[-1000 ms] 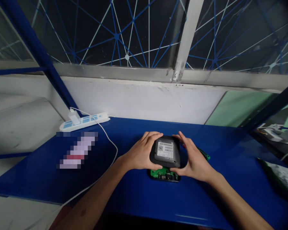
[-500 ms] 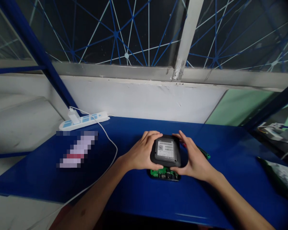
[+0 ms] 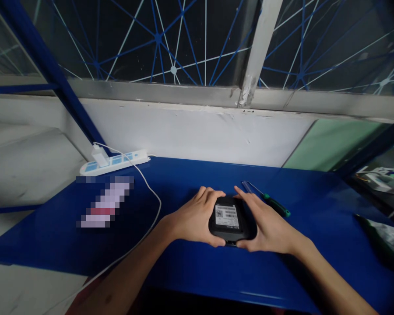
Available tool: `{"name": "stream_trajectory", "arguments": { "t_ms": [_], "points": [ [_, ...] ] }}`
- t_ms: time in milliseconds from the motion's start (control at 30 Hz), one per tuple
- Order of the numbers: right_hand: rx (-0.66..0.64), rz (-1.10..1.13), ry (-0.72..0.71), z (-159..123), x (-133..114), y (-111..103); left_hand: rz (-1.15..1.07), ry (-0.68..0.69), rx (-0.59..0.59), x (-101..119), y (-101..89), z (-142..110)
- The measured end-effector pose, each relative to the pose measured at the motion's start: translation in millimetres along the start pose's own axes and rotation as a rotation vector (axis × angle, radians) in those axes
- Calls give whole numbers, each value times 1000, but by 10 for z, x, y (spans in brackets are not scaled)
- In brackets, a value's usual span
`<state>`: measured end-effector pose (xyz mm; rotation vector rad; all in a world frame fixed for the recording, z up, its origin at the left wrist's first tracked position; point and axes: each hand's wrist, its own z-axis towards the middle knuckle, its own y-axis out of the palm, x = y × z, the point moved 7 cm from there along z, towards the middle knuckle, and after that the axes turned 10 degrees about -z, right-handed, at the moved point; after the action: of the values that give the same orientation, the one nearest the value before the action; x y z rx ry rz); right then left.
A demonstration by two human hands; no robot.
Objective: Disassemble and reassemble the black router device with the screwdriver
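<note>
A black plastic device cover (image 3: 229, 228) with a white printed label (image 3: 226, 216) lies between my two hands over the blue table. My left hand (image 3: 198, 218) grips its left side, thumb at the front edge and fingers at the back. On the opposite side, my right hand (image 3: 265, 221) holds the cover the same way. Beneath it the green circuit board is hidden; only a dark strip with ports shows at the front edge. Just behind my right hand lies a screwdriver (image 3: 276, 204) with a green and black handle.
A white power strip (image 3: 116, 162) with a plugged-in charger (image 3: 100, 156) sits at the back left. Its white cable (image 3: 151, 188) curves across the blue table (image 3: 184, 273). A pixelated item (image 3: 107, 203) lies at left, a dark-edged bag (image 3: 385, 238) at right.
Both hands have lowered the black cover onto the lower part, so the green circuit board is now covered. The screwdriver shows more fully behind my right hand.
</note>
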<state>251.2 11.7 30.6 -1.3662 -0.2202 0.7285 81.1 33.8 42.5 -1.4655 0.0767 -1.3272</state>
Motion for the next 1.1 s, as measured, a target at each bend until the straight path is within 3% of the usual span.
{"name": "stream_trajectory", "arguments": {
  "t_ms": [333,1100],
  "points": [
    [-102,-25,8,-24,-2,70,98,-25,-93,-27,124,5],
    [-205,91,97,-45,79,132,228,-154,-194,-5,160,-11]
  ]
}}
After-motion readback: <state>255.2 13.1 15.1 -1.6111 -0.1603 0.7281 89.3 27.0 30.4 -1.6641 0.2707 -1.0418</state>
